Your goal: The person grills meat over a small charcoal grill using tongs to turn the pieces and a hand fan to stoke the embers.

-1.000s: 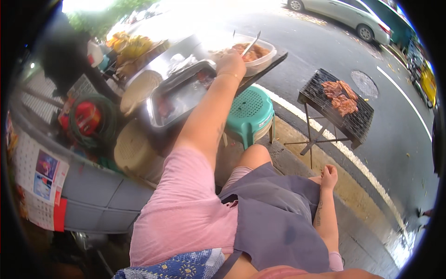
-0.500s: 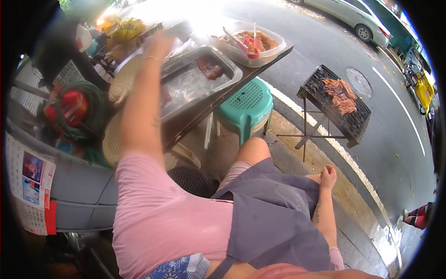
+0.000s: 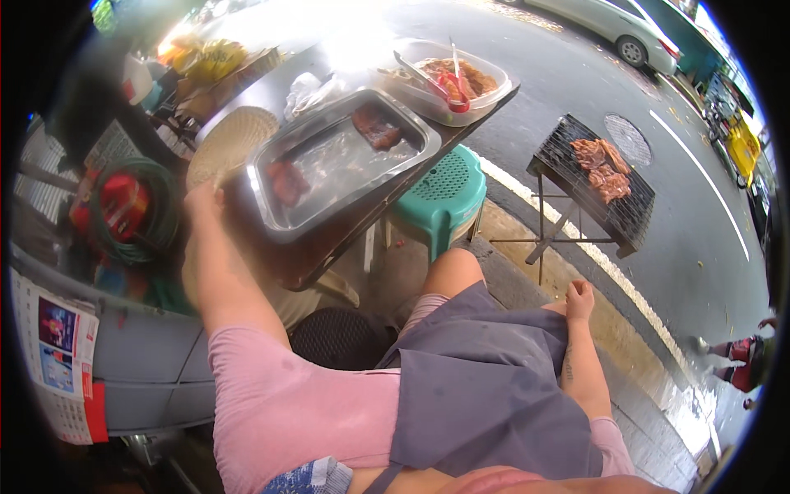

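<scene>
My left hand (image 3: 204, 200) is at the table's left edge, its fingers closed on the near end of a round woven fan (image 3: 236, 136). Right of it sits a metal tray (image 3: 329, 177) with two pieces of dark glazed meat (image 3: 376, 130), one at each end. My right hand (image 3: 580, 301) is curled loosely beside my knee, with nothing visible in it. Ahead of that hand, a charcoal grill (image 3: 559, 156) on crossed legs carries several pieces of reddish meat (image 3: 607, 183). A clear plastic tub (image 3: 490, 100) of marinated meat, with red-tipped tongs (image 3: 455, 95) in it, stands at the table's far end.
A green plastic stool (image 3: 444, 181) stands under the table's (image 3: 309, 265) right edge. A crumpled white plastic bag (image 3: 311, 95) lies behind the tray. Left are a coiled hose (image 3: 136, 202) and a grey sidecar-like body (image 3: 148, 350). A car (image 3: 613, 29) stands across the road; a person (image 3: 741, 354) is at right.
My left hand has drawn back from above the far side of the tray to the woven fan. The tray's left meat piece is uncovered. My right hand stays beside my knee.
</scene>
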`<state>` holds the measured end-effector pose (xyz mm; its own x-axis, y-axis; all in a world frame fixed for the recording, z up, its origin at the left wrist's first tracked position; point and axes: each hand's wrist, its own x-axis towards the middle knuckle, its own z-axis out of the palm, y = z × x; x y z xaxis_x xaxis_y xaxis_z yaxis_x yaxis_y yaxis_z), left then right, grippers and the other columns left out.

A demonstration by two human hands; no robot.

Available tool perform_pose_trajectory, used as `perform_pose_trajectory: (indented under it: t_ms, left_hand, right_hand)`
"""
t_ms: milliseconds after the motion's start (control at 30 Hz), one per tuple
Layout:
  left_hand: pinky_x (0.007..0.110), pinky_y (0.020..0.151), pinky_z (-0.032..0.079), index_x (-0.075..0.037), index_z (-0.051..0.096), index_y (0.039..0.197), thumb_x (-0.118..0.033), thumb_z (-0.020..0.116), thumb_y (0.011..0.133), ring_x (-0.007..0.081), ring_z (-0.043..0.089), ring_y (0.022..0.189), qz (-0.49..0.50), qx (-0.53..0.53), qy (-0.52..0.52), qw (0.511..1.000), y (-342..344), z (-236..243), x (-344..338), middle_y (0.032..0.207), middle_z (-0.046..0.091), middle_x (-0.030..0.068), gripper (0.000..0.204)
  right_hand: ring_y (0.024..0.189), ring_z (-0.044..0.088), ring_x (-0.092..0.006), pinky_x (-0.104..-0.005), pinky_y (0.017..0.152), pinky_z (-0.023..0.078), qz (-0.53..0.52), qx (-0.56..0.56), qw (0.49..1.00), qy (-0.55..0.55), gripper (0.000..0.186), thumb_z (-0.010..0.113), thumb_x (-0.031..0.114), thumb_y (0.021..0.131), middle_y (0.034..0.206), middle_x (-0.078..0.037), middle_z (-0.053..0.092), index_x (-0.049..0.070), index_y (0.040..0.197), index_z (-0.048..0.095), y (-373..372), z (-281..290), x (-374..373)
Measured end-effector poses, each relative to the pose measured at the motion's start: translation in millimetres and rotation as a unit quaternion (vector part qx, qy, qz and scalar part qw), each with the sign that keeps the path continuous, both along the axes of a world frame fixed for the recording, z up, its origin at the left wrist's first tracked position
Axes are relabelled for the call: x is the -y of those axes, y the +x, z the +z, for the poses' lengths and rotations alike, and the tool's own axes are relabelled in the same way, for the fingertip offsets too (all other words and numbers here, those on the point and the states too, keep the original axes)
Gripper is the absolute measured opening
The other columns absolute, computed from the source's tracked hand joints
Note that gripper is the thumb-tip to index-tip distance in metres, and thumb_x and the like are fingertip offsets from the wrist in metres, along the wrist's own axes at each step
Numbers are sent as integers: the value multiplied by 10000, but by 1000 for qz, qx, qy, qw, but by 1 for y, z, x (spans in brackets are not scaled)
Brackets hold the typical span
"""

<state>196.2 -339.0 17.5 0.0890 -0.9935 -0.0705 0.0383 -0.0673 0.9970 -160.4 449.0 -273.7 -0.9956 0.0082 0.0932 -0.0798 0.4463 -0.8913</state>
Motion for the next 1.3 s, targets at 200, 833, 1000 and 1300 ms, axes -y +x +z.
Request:
perform_pose_trajectory:
  t_ms: [200,833,1000,1300]
  left_hand:
    - [349,648,571,87,632,1034,-101,562,914,257,660,751,149,-107,-257,949,-32,65,12,912,668,178,233]
    - [385,705,497,38,689,1006,70,591,856,283,592,807,-441,28,-660,608,-267,43,-493,881,575,139,181]
    - [404,726,491,41,683,968,47,590,847,304,596,807,-541,68,-524,655,-267,18,-534,887,595,160,153]
    - [431,763,489,19,699,917,-116,653,868,353,621,836,-604,69,-505,612,-255,0,-550,867,662,184,150]
  right_hand:
    - [691,620,-127,-283,613,504,-19,-67,997,19,134,645,136,863,811,-41,658,50,963,662,10,13,-1]
    - [1243,458,-422,-505,1047,365,53,-264,963,32,756,800,254,735,1332,-198,464,117,1383,435,97,245,74]
    - [1247,453,-417,-527,1024,375,30,-128,990,56,854,832,350,718,1341,-212,469,130,1422,401,105,245,61]
    - [1126,572,-357,-490,866,459,-50,-221,965,131,752,788,428,679,1201,-153,587,98,1295,512,91,212,89]
